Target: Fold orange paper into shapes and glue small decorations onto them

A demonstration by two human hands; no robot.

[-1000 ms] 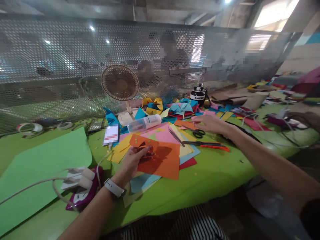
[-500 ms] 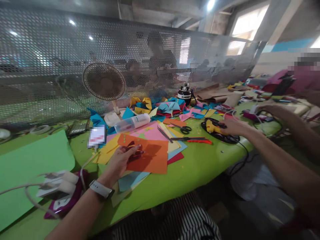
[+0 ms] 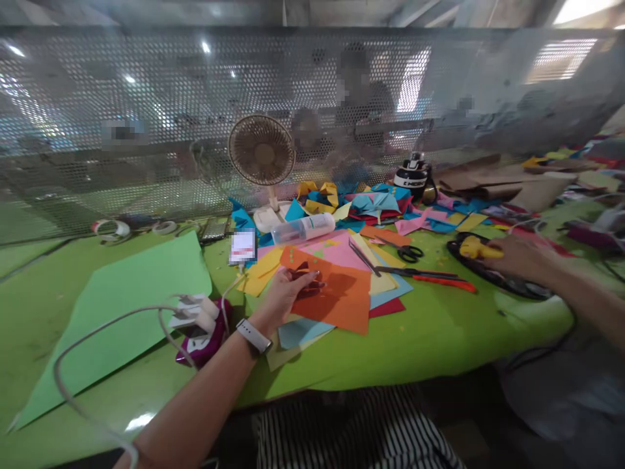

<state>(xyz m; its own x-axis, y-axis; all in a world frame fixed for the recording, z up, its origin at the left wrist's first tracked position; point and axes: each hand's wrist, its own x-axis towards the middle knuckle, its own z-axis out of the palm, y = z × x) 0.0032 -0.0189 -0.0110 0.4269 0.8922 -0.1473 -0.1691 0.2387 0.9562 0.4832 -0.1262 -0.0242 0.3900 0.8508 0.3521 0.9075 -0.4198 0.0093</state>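
My left hand (image 3: 280, 299), with a pale-strapped watch on the wrist, is over an orange paper sheet (image 3: 346, 299). Its thumb and fingers pinch a small dark reddish-brown folded piece (image 3: 312, 281). Under the orange sheet lie yellow, pink, pale blue and red papers. On the right, my right hand (image 3: 525, 254) is closed around the yellow glue gun (image 3: 476, 247), which is at a black oval tray (image 3: 502, 280). Between the hands lie black scissors (image 3: 410, 253), a cutter with a red-orange handle (image 3: 439, 280) and metal tweezers (image 3: 364, 255).
Behind the papers are a clear bottle (image 3: 312, 227), a small fan (image 3: 263, 153), colourful paper scraps (image 3: 375, 203) and a black-and-white flask (image 3: 411, 177). A purple power strip (image 3: 205, 348) with cables and a large green sheet (image 3: 131, 312) lie left. A perforated metal screen (image 3: 161, 169) stands behind.
My view has turned left, so everything appears farther right and the person at the far right is out of sight. Both hands keep their grips.
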